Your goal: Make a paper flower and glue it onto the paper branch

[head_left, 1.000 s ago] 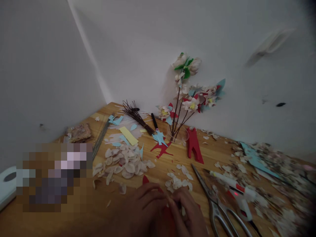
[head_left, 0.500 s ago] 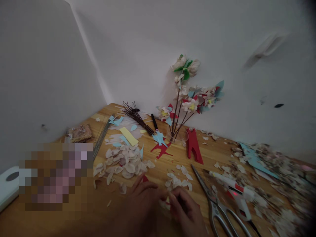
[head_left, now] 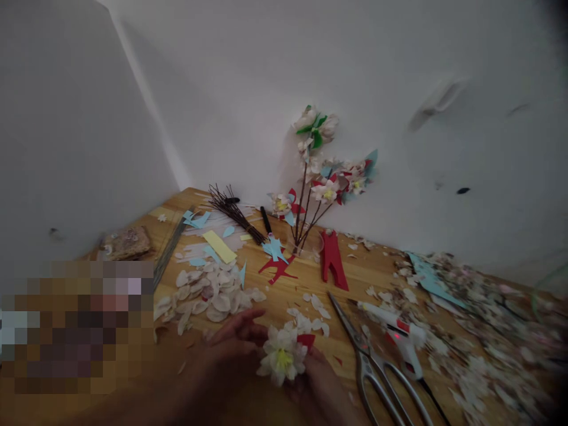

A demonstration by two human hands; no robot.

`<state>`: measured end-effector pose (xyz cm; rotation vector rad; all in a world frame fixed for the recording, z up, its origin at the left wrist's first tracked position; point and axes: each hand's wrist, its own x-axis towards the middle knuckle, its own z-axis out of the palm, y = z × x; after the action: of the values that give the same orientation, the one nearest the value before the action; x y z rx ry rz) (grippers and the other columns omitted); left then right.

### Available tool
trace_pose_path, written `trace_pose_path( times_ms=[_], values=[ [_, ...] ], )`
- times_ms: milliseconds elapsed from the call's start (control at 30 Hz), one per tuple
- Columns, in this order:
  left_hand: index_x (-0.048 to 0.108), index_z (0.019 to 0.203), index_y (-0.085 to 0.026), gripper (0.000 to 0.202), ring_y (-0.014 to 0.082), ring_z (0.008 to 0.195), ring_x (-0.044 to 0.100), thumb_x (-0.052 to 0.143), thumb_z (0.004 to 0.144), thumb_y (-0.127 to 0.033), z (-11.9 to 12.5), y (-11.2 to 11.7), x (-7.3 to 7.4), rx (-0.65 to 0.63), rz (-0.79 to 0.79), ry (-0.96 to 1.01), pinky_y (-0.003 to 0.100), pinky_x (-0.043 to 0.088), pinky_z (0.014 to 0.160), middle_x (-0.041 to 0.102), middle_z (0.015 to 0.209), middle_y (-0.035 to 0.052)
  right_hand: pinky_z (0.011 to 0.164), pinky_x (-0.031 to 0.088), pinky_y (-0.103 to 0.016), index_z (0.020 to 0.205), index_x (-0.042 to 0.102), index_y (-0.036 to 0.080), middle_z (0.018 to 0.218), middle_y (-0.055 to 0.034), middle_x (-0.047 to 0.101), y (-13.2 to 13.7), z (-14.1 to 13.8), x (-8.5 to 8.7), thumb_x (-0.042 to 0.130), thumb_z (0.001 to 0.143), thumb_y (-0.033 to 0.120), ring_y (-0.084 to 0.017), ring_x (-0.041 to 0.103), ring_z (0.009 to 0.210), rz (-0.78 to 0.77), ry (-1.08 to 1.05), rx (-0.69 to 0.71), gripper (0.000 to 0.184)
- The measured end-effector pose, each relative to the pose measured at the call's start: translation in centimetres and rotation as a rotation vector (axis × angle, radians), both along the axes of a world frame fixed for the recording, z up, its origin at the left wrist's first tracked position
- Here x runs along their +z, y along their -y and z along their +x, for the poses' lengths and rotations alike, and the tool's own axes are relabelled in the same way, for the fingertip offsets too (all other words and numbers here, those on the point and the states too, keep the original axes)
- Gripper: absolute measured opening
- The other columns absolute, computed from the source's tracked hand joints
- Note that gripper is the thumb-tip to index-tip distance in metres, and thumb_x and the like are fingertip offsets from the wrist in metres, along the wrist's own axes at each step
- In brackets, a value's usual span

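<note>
A white artificial flower (head_left: 279, 356) with a yellow centre faces up toward me at the lower middle. A red leaf-shaped piece (head_left: 306, 340) sticks out behind its right side. My right hand (head_left: 322, 378) holds the flower from below and the right, its fingertips partly hidden. Just left of the flower is my left hand (head_left: 237, 338), its fingers stretched and apart, with no object visible in them. Small white petals (head_left: 304, 322) lie on the table beyond the flower. Left of these spreads a heap of pale petals (head_left: 215, 290).
Large scissors (head_left: 364, 349) and a white glue gun (head_left: 406, 337) lie to the right, beside many scattered petals (head_left: 479, 355). Flower stems (head_left: 304, 207) stand near the wall by a red cut-out (head_left: 332, 260). Brown twigs (head_left: 237, 213) and yellow paper (head_left: 219, 247) lie left of them.
The flower has turned up into clear view in my right hand. My left hand has moved apart from the right. The whole view has shifted slightly.
</note>
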<state>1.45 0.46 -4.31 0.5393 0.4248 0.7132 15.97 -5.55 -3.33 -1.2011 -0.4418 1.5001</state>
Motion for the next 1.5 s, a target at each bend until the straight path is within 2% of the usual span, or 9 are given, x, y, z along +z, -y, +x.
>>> trace_pose_path(
  times_ms=[133,300,400,667,967,1100,1200,1333,1500],
  values=[
    [0.06,0.108,-0.019,0.044,0.0203,0.079,0.066,0.062,0.065,-0.009,-0.1,0.5,1.0,0.05,-0.064,-0.084,0.033,0.045,0.074,0.069,0.086,0.0055,0.035,0.025,-0.015,0.052,0.056,0.018,0.043,0.0068,0.045,0.0,0.1,0.0,0.074,0.051,0.028,-0.006,0.037,0.039,-0.082,-0.11,-0.052,0.021],
    [0.056,0.112,-0.017,0.046,0.0209,0.081,0.068,0.067,0.067,-0.012,0.1,0.6,1.7,0.062,-0.136,-0.11,0.033,0.047,0.076,0.072,0.087,0.0065,0.036,0.025,-0.016,0.052,0.058,0.017,0.045,0.0058,0.045,0.1,0.1,0.3,0.074,0.048,0.025,-0.006,0.035,0.042,-0.074,-0.22,-0.015,0.019],
    [0.051,0.117,-0.016,0.052,0.0225,0.082,0.069,0.07,0.068,-0.014,0.1,0.6,1.9,0.058,-0.11,-0.149,0.036,0.049,0.078,0.074,0.09,0.009,0.037,0.024,-0.014,0.055,0.06,0.015,0.05,0.0044,0.049,0.0,0.3,0.7,0.073,0.049,0.022,-0.005,0.035,0.043,-0.082,-0.264,0.013,0.016],
    [0.047,0.121,-0.013,0.066,0.0244,0.08,0.07,0.077,0.062,-0.018,-0.3,0.1,0.6,0.038,-0.068,-0.266,0.038,0.05,0.079,0.076,0.089,0.0121,0.037,0.024,-0.012,0.059,0.065,0.012,0.051,0.0016,0.057,0.0,0.8,0.1,0.074,0.051,0.024,-0.003,0.038,0.041,-0.136,-0.31,0.035,0.017],
    [0.059,0.108,-0.016,0.056,0.0241,0.08,0.07,0.08,0.056,-0.017,-0.4,0.3,0.6,-0.016,-0.016,-0.276,0.032,0.051,0.073,0.077,0.083,0.0093,0.038,0.028,-0.014,0.065,0.07,0.013,0.057,-0.0028,0.065,0.2,0.9,-0.7,0.072,0.057,0.021,-0.007,0.048,0.046,-0.077,-0.311,0.075,0.012],
    [0.057,0.109,-0.017,0.06,0.0217,0.075,0.071,0.082,0.055,-0.019,-0.4,0.2,-0.2,-0.005,-0.002,-0.296,0.03,0.051,0.07,0.077,0.079,0.0071,0.038,0.027,-0.015,0.063,0.069,0.013,0.053,-0.0014,0.064,0.2,0.9,-0.8,0.074,0.056,0.02,-0.006,0.045,0.042,-0.058,-0.298,0.091,0.011],
    [0.053,0.113,-0.017,0.064,0.02,0.074,0.071,0.081,0.056,-0.018,-0.4,0.1,-0.6,-0.007,0.006,-0.277,0.029,0.051,0.069,0.077,0.082,0.0074,0.04,0.029,-0.018,0.068,0.07,0.013,0.054,-0.0035,0.065,0.4,0.9,-0.7,0.073,0.058,0.025,-0.01,0.051,0.045,-0.069,-0.286,0.104,0.015],
    [0.052,0.112,-0.017,0.062,0.0198,0.074,0.072,0.081,0.057,-0.017,-0.4,0.2,-0.4,-0.018,0.004,-0.248,0.029,0.052,0.07,0.077,0.082,0.0072,0.044,0.034,-0.021,0.066,0.07,0.013,0.059,-0.0069,0.068,0.4,0.9,-0.5,0.075,0.054,0.025,-0.014,0.057,0.051,-0.081,-0.264,0.114,0.018],
    [0.051,0.113,-0.017,0.058,0.0196,0.077,0.071,0.079,0.061,-0.016,-0.5,0.3,0.1,0.006,0.005,-0.242,0.029,0.052,0.072,0.077,0.081,0.0068,0.05,0.039,-0.021,0.067,0.071,0.016,0.06,-0.0035,0.069,0.2,0.9,0.0,0.078,0.052,0.025,-0.014,0.059,0.055,-0.092,-0.259,0.054,0.019]
  ],
)
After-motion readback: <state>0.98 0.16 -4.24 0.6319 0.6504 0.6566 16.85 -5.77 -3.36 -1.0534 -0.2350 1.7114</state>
